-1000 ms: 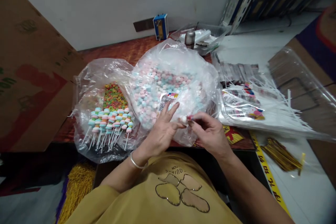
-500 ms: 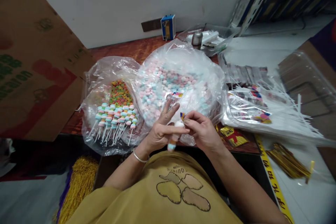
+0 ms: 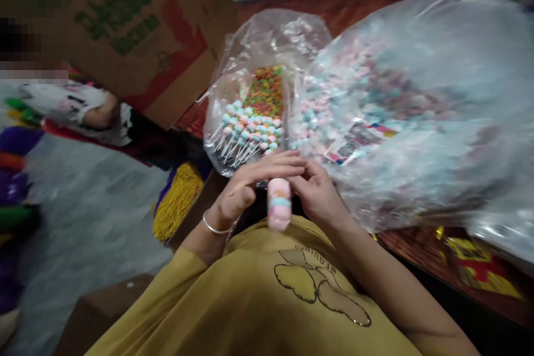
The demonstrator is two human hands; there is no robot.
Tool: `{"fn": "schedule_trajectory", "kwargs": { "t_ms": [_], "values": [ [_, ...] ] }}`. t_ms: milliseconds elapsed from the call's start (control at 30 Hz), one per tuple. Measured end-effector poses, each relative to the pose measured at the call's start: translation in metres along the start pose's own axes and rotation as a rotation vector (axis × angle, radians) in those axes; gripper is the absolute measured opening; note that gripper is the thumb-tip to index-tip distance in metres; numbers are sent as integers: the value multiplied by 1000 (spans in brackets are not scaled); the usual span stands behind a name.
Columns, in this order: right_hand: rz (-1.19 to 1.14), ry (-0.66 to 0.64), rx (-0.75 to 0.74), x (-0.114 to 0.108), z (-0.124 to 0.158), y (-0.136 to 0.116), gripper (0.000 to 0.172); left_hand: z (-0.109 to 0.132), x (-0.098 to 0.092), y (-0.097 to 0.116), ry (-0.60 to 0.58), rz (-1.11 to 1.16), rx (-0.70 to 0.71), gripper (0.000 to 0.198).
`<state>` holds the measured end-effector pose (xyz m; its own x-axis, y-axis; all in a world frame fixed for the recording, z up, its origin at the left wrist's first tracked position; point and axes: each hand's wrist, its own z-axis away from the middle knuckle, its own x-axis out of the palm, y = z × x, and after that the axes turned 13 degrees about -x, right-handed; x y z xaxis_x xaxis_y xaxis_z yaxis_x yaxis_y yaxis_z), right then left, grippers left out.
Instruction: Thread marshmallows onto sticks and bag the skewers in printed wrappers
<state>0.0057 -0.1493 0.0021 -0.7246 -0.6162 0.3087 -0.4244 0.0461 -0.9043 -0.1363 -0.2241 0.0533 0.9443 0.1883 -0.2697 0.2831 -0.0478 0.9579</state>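
Observation:
My left hand [image 3: 250, 178] has its fingers stretched out flat over the top of a wrapped marshmallow lollipop [image 3: 279, 204], and its thumb stands apart. The pink, orange and blue candy hangs down in front of my shirt. My right hand [image 3: 319, 192] is closed at the candy's upper end, its fingertips partly covered by the left fingers. Finished-looking marshmallow sticks [image 3: 250, 128] lie in rows in a clear plastic bag [image 3: 287, 28], beside small orange and green candies [image 3: 267, 92].
A large clear bag of pastel marshmallows [image 3: 375, 83] fills the right side, with a printed wrapper [image 3: 361, 139] on it. Yellow-and-red packets [image 3: 479, 267] lie near the table edge. A cardboard box [image 3: 175, 39] stands at the left; another person [image 3: 79, 105] is beyond it.
The view has swung to the left and closer. The left fingers have flattened over the candy's top, and the candy has turned to hang upright between my hands.

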Motion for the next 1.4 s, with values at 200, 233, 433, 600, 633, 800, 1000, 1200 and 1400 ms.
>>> {"fn": "schedule_trajectory", "kwargs": {
  "t_ms": [200, 233, 433, 600, 633, 800, 1000, 1200, 1400],
  "values": [
    [602, -730, -251, 97, -11, 65, 24, 63, -69, 0, 473, -329, 22, 84],
    [789, -921, -222, 104, -9, 75, 29, 67, -75, -2, 537, -373, 9, 78],
    [977, -1096, -66, 71, -4, 78, 18, 40, -64, -25, 450, -342, -53, 29],
    [1012, -940, 61, -4, 17, 15, 21, -27, -5, -43, 56, -305, -25, 17],
    [999, -871, 97, -17, 23, 2, 21, -42, 11, -46, -6, -302, 1, 16],
    [904, -446, 111, -71, 42, -46, 20, -105, 95, -61, -76, -337, 104, 9],
    [1158, 186, -21, -144, -16, -50, 26, -132, 138, -82, -25, -608, 144, 12],
    [1460, 218, 211, -193, -78, -20, 29, -126, 129, -96, -58, -539, 159, 14],
    [1446, 269, 181, -195, -70, -13, 16, -123, 124, -85, -11, -311, 112, 16]
  ]
}}
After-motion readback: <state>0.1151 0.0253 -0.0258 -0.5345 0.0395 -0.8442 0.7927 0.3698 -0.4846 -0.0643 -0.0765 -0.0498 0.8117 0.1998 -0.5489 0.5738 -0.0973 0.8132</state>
